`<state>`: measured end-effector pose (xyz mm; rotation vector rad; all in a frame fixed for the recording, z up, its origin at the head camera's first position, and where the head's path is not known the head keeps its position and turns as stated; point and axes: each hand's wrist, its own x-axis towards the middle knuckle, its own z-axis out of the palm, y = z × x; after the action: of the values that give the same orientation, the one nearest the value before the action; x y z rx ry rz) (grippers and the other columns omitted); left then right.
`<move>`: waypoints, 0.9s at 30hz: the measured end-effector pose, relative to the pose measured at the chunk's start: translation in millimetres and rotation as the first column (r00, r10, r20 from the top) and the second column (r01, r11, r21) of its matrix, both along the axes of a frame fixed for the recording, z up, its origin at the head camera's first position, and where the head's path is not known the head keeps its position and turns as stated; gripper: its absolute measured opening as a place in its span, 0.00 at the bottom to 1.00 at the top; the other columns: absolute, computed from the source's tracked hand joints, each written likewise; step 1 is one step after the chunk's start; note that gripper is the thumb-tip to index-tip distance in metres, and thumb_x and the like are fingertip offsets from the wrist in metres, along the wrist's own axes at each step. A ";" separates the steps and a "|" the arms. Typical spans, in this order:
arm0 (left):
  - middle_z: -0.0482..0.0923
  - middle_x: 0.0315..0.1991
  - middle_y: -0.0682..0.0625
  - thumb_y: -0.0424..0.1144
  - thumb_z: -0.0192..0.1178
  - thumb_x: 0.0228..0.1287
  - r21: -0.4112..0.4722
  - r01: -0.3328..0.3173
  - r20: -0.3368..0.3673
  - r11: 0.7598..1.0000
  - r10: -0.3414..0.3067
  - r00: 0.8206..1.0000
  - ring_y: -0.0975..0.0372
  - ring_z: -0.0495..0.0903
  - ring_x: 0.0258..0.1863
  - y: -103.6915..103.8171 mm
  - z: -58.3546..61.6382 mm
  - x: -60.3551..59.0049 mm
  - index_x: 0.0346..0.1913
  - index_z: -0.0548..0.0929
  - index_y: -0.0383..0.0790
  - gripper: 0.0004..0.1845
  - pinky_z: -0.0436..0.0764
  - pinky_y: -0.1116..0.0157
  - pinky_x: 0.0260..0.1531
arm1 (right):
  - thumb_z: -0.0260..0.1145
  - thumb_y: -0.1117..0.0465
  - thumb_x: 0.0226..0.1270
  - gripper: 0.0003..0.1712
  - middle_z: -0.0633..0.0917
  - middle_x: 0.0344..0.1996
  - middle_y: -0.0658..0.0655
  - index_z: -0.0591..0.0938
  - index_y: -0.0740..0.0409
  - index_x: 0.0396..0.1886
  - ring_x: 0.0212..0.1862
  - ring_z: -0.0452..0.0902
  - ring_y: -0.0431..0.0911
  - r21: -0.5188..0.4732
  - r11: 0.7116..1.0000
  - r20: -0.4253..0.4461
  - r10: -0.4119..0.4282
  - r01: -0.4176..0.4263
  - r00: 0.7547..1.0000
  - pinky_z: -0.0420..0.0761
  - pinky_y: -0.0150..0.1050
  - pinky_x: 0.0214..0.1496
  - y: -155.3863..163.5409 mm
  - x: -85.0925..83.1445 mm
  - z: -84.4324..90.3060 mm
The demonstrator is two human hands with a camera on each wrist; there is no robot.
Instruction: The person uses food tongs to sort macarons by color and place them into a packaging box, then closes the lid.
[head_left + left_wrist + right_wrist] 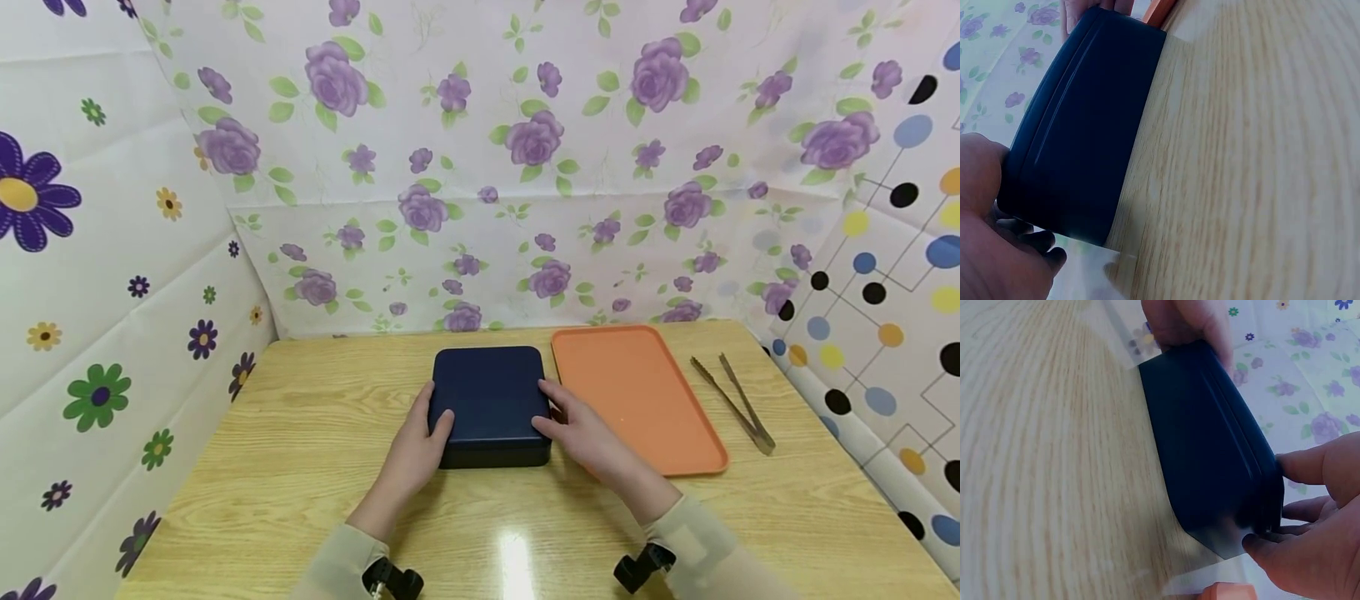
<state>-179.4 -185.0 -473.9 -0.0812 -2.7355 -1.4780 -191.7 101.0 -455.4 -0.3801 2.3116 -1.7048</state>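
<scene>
A dark blue lidded box (489, 396) sits on the wooden table in the head view, a seam running along its front below the lid. My left hand (414, 437) holds its left side, thumb over the front corner of the lid and fingers along the side wall. On the opposite side, my right hand (588, 429) grips the box, with the thumb at the lid's front right edge. The right wrist view shows its fingers (1263, 547) bent against the box's end wall. Fingers of the left hand (997, 250) curl at the other end, partly hidden by the box.
An orange tray (637, 400) lies flat just right of the box, partly under the right forearm. Farther right, metal tongs (738, 406) rest spread on the table (315, 433). Patterned cloth walls stand behind and at both sides.
</scene>
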 end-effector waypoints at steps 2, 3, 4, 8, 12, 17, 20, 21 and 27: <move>0.54 0.88 0.37 0.47 0.53 0.91 -0.005 0.002 -0.002 1.000 -0.002 1.000 0.43 0.53 0.87 0.5 -0.4 0.1 0.91 0.52 0.38 0.38 0.57 0.40 0.83 | 0.62 0.63 0.89 0.43 0.48 0.90 0.65 0.52 0.62 0.92 0.87 0.48 0.65 -0.004 1.000 -0.001 -0.003 0.003 1.000 0.60 0.61 0.84 0.2 0.9 -1.2; 0.53 0.88 0.37 0.47 0.53 0.91 -0.008 0.003 -0.004 1.000 -0.004 1.000 0.43 0.53 0.87 0.7 -0.3 0.4 0.91 0.52 0.37 0.38 0.57 0.40 0.83 | 0.62 0.64 0.89 0.43 0.48 0.90 0.66 0.52 0.62 0.92 0.87 0.48 0.65 -0.010 1.000 0.000 -0.005 0.005 1.000 0.61 0.60 0.84 0.4 1.4 -1.6; 0.54 0.88 0.36 0.46 0.54 0.91 -0.008 0.006 -0.010 1.000 -0.006 1.000 0.43 0.53 0.87 0.9 -0.2 0.6 0.91 0.52 0.37 0.38 0.57 0.40 0.83 | 0.62 0.64 0.89 0.43 0.48 0.90 0.66 0.52 0.63 0.92 0.87 0.48 0.65 -0.017 1.000 0.001 -0.005 0.005 1.000 0.62 0.60 0.84 0.6 2.0 -1.7; 0.53 0.88 0.36 0.46 0.54 0.91 -0.012 0.014 -0.013 1.000 -0.014 1.000 0.43 0.53 0.87 1.7 1.5 1.7 0.91 0.52 0.37 0.38 0.57 0.39 0.83 | 0.63 0.67 0.88 0.44 0.49 0.89 0.67 0.51 0.63 0.92 0.87 0.48 0.65 -0.045 0.999 0.016 -0.020 0.021 1.000 0.65 0.59 0.83 1.4 4.0 -2.2; 0.53 0.88 0.36 0.45 0.54 0.91 -0.024 0.020 -0.019 0.999 -0.021 1.000 0.42 0.53 0.87 1.5 2.4 2.0 0.90 0.52 0.37 0.38 0.57 0.39 0.83 | 0.64 0.67 0.87 0.46 0.51 0.89 0.66 0.50 0.62 0.92 0.87 0.49 0.63 -0.065 0.997 0.040 -0.030 0.033 0.999 0.67 0.57 0.82 1.7 3.7 -3.8; 0.54 0.88 0.36 0.47 0.54 0.90 -0.047 0.018 -0.003 0.999 -0.018 1.000 0.42 0.54 0.87 0.4 2.0 0.7 0.91 0.53 0.38 0.38 0.58 0.40 0.83 | 0.64 0.65 0.87 0.47 0.49 0.90 0.64 0.49 0.59 0.93 0.88 0.49 0.62 -0.067 0.997 0.053 -0.022 0.026 0.998 0.66 0.57 0.82 2.8 1.4 -6.9; 0.54 0.88 0.37 0.48 0.54 0.91 -0.056 0.020 0.010 0.998 -0.020 1.000 0.43 0.54 0.87 -0.3 2.6 -1.0 0.91 0.53 0.38 0.38 0.58 0.40 0.83 | 0.63 0.64 0.88 0.46 0.49 0.90 0.63 0.48 0.59 0.93 0.88 0.48 0.62 -0.047 0.999 0.051 -0.022 0.024 0.998 0.65 0.57 0.83 3.9 -0.7 -7.5; 0.53 0.88 0.37 0.48 0.53 0.91 -0.065 0.022 0.006 0.998 -0.022 1.000 0.43 0.53 0.87 -0.4 3.8 -1.8 0.90 0.54 0.37 0.38 0.57 0.40 0.83 | 0.63 0.62 0.89 0.46 0.49 0.90 0.64 0.48 0.59 0.93 0.88 0.48 0.62 -0.028 0.999 0.043 -0.026 0.028 0.999 0.64 0.58 0.83 4.3 -1.5 -7.3; 0.42 0.91 0.41 0.52 0.46 0.94 -0.187 0.025 -0.111 0.982 -0.047 0.993 0.45 0.46 0.89 1.6 17.4 -13.7 0.91 0.51 0.37 0.37 0.55 0.38 0.83 | 0.58 0.43 0.91 0.48 0.45 0.90 0.64 0.46 0.56 0.93 0.89 0.45 0.62 0.271 0.958 -0.175 -0.042 0.089 0.984 0.57 0.65 0.85 -0.6 -12.2 -1.1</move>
<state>-193.2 -183.4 -456.5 -0.2145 -2.7830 -1.1810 -203.9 100.4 -456.5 -0.4079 2.6680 -1.3926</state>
